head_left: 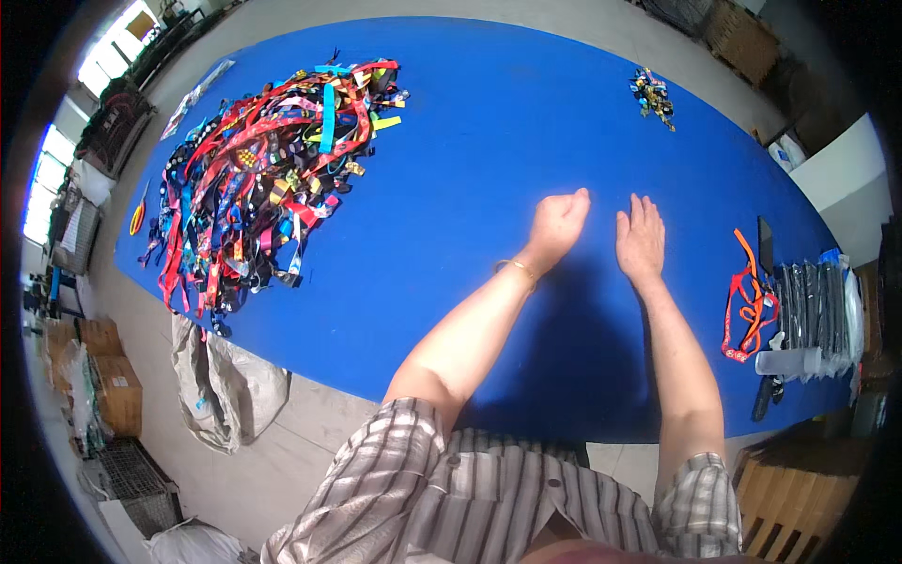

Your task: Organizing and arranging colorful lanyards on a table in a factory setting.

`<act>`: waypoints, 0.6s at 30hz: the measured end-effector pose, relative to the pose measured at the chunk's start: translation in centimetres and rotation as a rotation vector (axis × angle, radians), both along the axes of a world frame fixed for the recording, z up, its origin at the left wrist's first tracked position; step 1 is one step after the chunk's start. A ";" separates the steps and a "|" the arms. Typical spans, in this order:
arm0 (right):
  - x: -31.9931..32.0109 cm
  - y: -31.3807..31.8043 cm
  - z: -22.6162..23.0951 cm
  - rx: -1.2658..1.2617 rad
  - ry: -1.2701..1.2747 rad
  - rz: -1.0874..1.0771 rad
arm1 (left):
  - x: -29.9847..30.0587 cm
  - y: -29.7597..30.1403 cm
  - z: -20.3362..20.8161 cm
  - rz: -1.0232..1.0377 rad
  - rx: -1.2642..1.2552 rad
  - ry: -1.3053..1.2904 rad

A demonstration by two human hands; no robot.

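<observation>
Blue tabletop [498,122] fills most of the workroom before me, with a brown carton [117,399] on the floor to the left; any printing on it is too small to read. Patterned straps [272,160] lie heaped on the tabletop's left side, their prints too fine to make out from where I stand, the long axis of the heap slanting from far right to near left. Right of the hands, a red-and-orange strap bundle [755,311] runs lengthwise away from the person, its orange end pointing to the far side, just beside dark plastic-wrapped packs [810,305]. Between them, the left hand [561,228] has its fingers curled in, and I cannot tell whether it holds anything; the right hand [644,235] lies flat, fingers straight and close together.
</observation>
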State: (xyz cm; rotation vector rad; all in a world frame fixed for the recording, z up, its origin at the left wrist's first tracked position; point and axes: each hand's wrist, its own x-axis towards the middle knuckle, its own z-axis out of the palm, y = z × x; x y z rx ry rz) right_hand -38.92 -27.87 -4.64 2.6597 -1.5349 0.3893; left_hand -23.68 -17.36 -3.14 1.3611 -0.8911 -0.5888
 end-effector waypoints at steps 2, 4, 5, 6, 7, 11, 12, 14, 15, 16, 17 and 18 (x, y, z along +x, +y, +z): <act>0.3 1.1 0.2 0.019 -0.025 0.030 | 0.0 0.1 0.4 0.029 -0.002 0.004; 0.2 1.1 0.6 0.013 -0.012 0.022 | -0.1 0.1 1.0 0.024 0.105 0.060; 0.1 1.1 0.7 0.010 0.000 0.012 | -0.1 0.0 0.9 0.027 0.105 0.059; 0.2 1.1 0.7 0.010 -0.003 0.019 | 0.1 0.0 0.7 0.035 0.100 0.079; 0.4 1.2 0.6 0.013 -0.004 0.016 | 0.2 0.0 0.5 0.042 0.097 0.099; 0.4 1.2 0.5 0.008 -0.010 0.011 | 0.4 0.3 0.1 0.056 0.073 0.125; 0.5 1.3 0.5 0.009 -0.013 0.013 | 0.3 0.4 0.2 0.054 0.059 0.140; 0.4 1.4 0.6 0.005 -0.013 0.011 | 0.3 0.4 0.1 0.048 0.047 0.153; 0.3 1.2 0.6 0.005 -0.015 0.005 | 0.2 0.4 0.1 0.039 0.056 0.141; 0.1 1.1 0.5 -0.011 -0.016 0.008 | 0.1 0.3 0.1 0.028 0.064 0.130; -0.2 0.8 0.5 -0.028 -0.016 0.007 | -0.1 0.2 0.1 0.015 0.063 0.129; -0.1 0.9 0.5 -0.029 -0.017 -0.006 | 0.0 0.0 -0.4 0.050 0.014 0.088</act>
